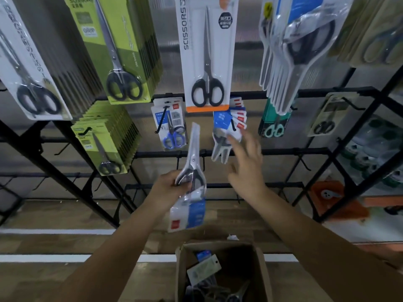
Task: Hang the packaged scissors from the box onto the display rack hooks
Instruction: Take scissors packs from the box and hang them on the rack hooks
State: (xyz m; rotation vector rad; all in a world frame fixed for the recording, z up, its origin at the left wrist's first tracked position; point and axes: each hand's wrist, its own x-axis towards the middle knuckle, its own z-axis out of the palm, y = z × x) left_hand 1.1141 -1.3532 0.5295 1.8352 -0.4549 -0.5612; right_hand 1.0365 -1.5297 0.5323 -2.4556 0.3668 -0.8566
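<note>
Two hands up at rack (239,151): left grip (172,188) clamped on packaged scissors (192,171), right grip (246,162) apart at two o'clock; box (181,275) at six.

The display rack (239,151) stands ahead, with packs of scissors hanging from its hooks in rows. A cardboard box (260,277) sits on the floor below it, nearest the viewer, with more packs inside. Above the box, the left hand (169,188) holds a packaged pair of scissors (192,177) upside down, card end lowest. To its right, the right hand (247,162) reaches toward a fanned bunch of packs (229,129) hanging on a middle hook.
</note>
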